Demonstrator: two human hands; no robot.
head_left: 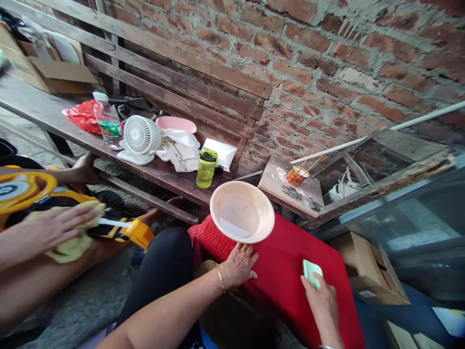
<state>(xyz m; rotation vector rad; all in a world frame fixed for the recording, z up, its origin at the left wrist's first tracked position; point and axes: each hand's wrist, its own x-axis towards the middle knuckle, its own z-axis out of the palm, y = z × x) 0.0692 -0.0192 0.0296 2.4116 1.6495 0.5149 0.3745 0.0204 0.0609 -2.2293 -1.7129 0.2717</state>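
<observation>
My left hand (240, 265), with a gold bangle at the wrist, lies on the red cloth (286, 261) with its fingers spread. Its fingertips meet the near rim of a pale pink basin (217, 220), which holds shallow water with small dark specks. To the right, my right hand (324, 300) grips a mint-green rounded block (312, 272) just above or on the red cloth. The frame does not show whether that block is a sponge, a case or something else.
A co-worker's hand (69, 225) presses a yellow cloth (70, 249) on a yellow-and-black toy (140, 232) at left. The wooden bench (160, 182) carries a green bottle (205, 170), a white fan (140, 135) and a water bottle (109, 127). Cardboard box (363, 271) at right.
</observation>
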